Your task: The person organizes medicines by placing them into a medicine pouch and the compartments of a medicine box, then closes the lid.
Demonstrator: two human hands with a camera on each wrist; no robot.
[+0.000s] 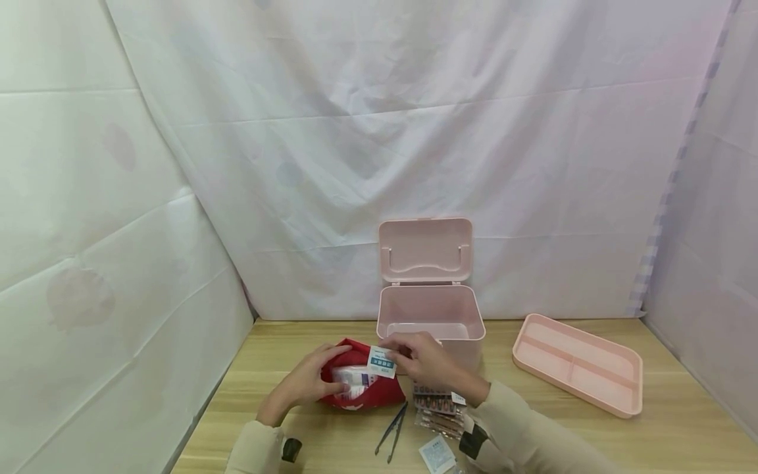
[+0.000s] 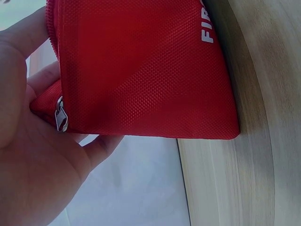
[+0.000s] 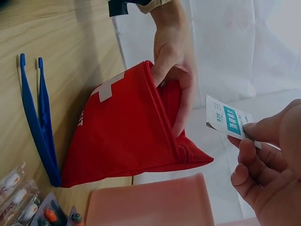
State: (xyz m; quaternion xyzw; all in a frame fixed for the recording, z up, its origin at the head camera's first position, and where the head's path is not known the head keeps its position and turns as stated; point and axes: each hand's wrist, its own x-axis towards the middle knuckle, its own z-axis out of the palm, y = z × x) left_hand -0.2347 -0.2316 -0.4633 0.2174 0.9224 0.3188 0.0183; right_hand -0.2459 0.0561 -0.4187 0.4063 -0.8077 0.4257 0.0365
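My left hand grips the left side of a red zippered first-aid pouch, its thumb in the unzipped mouth. White packaged items show inside. The left wrist view shows the pouch's silver zipper pull by the palm. Between thumb and fingertips, my right hand pinches a small white and teal alcohol pad sachet. In the head view the sachet overlaps the right end of the pouch's opening; the right wrist view has it beside the mouth.
Behind the pouch stands a pink box with its lid raised. A pink divided tray lies to the right. Blue tweezers, pill blister packs, packaged swabs and another sachet lie nearer me. White cloth encloses the table.
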